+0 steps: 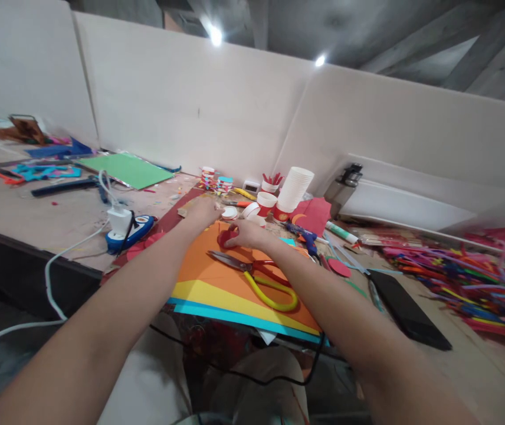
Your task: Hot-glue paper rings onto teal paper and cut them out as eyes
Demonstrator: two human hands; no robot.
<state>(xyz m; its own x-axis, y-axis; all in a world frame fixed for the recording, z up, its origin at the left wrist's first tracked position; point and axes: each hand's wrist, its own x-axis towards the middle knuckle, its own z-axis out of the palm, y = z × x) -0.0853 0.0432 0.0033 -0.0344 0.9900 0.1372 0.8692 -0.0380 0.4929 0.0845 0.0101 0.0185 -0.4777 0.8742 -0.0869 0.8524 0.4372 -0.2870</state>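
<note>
My right hand (249, 234) pinches a small curved red paper piece (226, 238) above the orange sheet (203, 245). Farther forward, my left hand (205, 211) reaches beside a round white paper piece (229, 213); its fingers are mostly hidden and blurred, so I cannot tell whether they hold anything. Below my right hand, scissors with red and yellow handles (274, 302) lie on the coloured sheets, their blades pointing left. Yellow (208, 295) and blue sheets (243, 319) stick out beneath the orange one. Just past my right hand sits a white cup part (251, 211).
A stack of paper cups (295, 189) stands behind, near a cup of red sticks (270, 184). To the right are a glue gun (305, 237), a black phone (407, 308) and many pipe cleaners (469, 277). A blue-and-white power strip (131, 233) lies left, by a green sheet (126, 169).
</note>
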